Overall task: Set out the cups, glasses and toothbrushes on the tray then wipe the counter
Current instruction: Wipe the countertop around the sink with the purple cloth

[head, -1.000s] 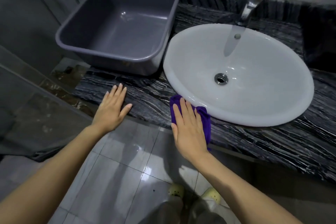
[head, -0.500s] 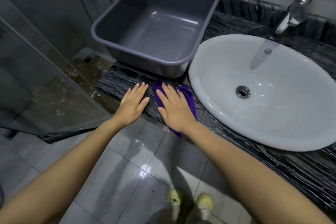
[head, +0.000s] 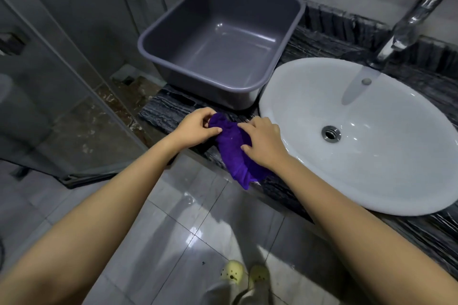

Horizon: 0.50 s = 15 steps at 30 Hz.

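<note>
A purple cloth (head: 235,156) lies bunched on the front edge of the dark marble counter (head: 163,109), its lower end hanging over the edge. My left hand (head: 193,129) pinches the cloth's far left end with curled fingers. My right hand (head: 262,143) holds the cloth's right side, fingers bent over the fabric. Both hands sit between the grey plastic tub (head: 220,39) and the white basin (head: 359,131). No cups, glasses, toothbrushes or tray are in view.
A chrome tap (head: 406,25) stands behind the basin at the right. The grey tub holds nothing. A glass shower screen (head: 62,106) stands at the left. Below the counter edge is tiled floor (head: 186,230) with my feet in pale yellow shoes (head: 244,275).
The flat wiping has stopped. My left hand left the counter and took the cloth's left end; my right hand's fingers curled on the cloth, which is now bunched up.
</note>
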Tool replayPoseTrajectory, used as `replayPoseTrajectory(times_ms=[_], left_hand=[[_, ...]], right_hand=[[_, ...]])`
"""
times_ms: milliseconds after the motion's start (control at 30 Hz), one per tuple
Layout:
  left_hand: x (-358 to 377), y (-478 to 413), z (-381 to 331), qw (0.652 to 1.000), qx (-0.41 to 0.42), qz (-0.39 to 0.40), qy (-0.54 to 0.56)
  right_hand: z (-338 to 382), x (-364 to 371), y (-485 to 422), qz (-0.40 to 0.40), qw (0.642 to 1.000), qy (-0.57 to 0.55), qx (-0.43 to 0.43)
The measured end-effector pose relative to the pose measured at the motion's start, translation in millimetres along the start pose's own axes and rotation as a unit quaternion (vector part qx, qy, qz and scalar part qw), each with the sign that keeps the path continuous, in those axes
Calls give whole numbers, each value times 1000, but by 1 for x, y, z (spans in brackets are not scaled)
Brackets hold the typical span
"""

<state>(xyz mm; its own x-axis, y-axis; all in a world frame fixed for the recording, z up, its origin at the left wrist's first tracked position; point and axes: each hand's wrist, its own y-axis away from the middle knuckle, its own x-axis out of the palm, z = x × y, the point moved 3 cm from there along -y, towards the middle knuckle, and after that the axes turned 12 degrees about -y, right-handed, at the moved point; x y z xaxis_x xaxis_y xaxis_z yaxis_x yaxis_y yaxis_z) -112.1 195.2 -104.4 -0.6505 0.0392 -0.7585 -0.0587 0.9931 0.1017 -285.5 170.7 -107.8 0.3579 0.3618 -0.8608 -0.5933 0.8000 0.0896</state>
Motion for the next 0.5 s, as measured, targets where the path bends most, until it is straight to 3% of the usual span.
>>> replayPoseTrajectory(times_ms=[167, 267, 367, 433, 500], left_hand=[[-23, 25, -20, 995, 101, 6, 22], [-40, 41, -40, 988, 120, 28, 90], [-60, 49, -52, 987, 122, -9, 105], [-72, 53, -56, 986, 123, -40, 101], [-81, 57, -61, 985, 128, -67, 93]], right_hand=[[1, -18, -6, 2, 980, -196, -21], [12, -39, -2, 15, 951, -307, -41], [23, -64, 1, 33, 919, -390, -51], [34, -74, 2, 87, 913, -395, -58], [46, -81, 3, 129, 931, -332, -84]])
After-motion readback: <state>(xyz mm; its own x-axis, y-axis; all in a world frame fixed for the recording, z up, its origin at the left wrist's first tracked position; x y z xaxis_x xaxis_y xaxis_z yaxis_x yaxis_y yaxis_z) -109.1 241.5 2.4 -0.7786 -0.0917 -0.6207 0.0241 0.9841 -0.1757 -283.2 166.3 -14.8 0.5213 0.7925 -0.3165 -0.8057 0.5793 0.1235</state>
